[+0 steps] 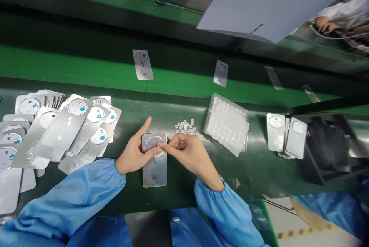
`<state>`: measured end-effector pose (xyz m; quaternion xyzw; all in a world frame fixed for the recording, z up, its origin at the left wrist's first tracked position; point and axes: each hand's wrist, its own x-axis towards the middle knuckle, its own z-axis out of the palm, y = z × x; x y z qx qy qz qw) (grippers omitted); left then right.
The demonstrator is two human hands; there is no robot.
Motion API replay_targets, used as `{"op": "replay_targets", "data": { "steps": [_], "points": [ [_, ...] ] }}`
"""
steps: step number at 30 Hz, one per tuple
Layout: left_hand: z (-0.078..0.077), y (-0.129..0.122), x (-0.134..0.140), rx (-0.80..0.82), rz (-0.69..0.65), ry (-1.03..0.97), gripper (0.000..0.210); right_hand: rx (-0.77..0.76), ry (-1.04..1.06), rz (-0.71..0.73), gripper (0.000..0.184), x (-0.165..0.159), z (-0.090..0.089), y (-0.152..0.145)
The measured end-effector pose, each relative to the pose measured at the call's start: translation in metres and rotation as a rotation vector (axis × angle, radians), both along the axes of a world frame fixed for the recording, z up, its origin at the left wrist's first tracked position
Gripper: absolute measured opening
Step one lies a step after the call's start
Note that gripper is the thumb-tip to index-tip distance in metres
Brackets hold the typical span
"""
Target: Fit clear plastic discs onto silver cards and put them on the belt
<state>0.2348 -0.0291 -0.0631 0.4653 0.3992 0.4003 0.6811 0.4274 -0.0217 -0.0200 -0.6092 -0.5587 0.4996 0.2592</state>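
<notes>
A silver metal plate with a rounded disc near its upper end lies in front of me on the dark green work surface. My left hand is at its left edge, index finger stretched away and thumb resting on the plate beside the disc; its other fingers are partly hidden. From the right, my right hand pinches at the disc's lower right edge, thumb and index closed. Whatever lies between those fingertips is too small to name. Just beyond the right hand is a loose group of small clear round pieces.
Overlapping silver plates with blue-marked discs spread at left. A clear tray of white pieces sits right of the middle. Farther right are more plates and a black bin. Single plates lie on the green belt. Another person's hand shows top right.
</notes>
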Motion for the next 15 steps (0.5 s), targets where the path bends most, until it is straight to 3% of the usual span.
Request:
{"op": "replay_targets", "data": {
  "steps": [8, 12, 15],
  "points": [
    [-0.008, 0.008, -0.001, -0.066, 0.098, 0.04, 0.047, -0.078, 0.364, 0.0, 0.054, 0.006, -0.024, -0.003],
    [-0.005, 0.01, -0.002, -0.156, 0.048, -0.036, 0.059, -0.177, 0.361, 0.214, 0.049, 0.003, -0.031, -0.019],
    [-0.002, 0.011, -0.002, -0.229, -0.008, -0.166, 0.069, -0.163, 0.33, 0.214, 0.055, -0.001, -0.035, -0.025]
  ]
}}
